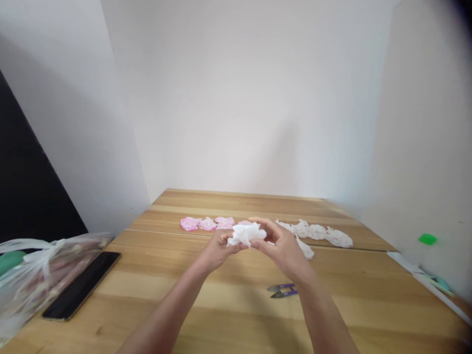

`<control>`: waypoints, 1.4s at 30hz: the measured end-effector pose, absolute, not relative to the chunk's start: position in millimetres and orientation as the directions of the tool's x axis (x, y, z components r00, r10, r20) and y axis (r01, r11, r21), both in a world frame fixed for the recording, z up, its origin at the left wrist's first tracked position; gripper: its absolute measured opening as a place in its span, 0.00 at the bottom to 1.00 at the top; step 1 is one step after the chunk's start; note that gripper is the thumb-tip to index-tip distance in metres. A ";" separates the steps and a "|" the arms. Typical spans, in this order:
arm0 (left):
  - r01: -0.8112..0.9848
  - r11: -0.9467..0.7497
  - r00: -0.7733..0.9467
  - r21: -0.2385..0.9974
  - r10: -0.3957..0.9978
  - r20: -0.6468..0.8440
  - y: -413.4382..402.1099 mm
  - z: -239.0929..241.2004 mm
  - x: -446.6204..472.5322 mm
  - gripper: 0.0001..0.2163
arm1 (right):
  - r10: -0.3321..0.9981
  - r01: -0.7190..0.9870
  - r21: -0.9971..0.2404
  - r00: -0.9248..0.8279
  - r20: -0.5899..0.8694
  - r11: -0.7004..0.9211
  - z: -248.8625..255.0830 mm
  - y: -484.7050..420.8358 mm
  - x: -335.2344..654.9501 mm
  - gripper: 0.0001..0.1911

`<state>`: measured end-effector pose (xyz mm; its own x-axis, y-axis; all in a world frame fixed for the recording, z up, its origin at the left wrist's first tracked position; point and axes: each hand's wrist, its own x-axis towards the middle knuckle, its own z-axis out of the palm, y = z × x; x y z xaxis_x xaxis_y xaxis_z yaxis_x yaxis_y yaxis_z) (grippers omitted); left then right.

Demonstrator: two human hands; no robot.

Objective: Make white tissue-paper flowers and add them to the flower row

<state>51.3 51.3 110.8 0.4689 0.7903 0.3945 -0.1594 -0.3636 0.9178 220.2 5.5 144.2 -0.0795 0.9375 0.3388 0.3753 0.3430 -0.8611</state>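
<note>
In the air above the table, between both hands: a wad, white, crumpled and frilled. In the left hand, gripped firmly by the left and lower part. In the right hand, gripped as well, with the thumb pressed on the lower right part and the fingers curved above and behind. Placed with the long axis across the view, from left to right, almost level, only slightly lower at the left end. Directed upward and outward with the loose frills; not possible to tell toward which side the front is turned, because of the covering fingers.

Behind the hands, in one row on the table: pink puffs to the left, white puffs to the right, and one white strip somewhat nearer, partly hidden by the right hand. Nearer to the camera: snips, with blades to the left. At the far left: a phone, just beside a clear bag.
</note>
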 end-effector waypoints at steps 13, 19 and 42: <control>-0.049 -0.356 0.552 0.933 0.769 0.322 63.1 98.3 46.6 0.20 | 0.908 0.465 -0.797 -0.036 0.417 0.385 147.7 5.3 215.4 0.07; 0.085 -0.572 0.432 0.816 0.759 0.487 56.3 106.4 52.1 0.12 | 0.889 0.501 -0.781 0.047 0.455 0.373 145.0 7.5 216.6 0.11; -0.576 0.020 0.407 0.817 0.874 0.265 52.1 96.9 72.8 0.25 | 0.814 0.603 -0.624 -0.074 0.576 0.497 143.4 1.1 209.6 0.09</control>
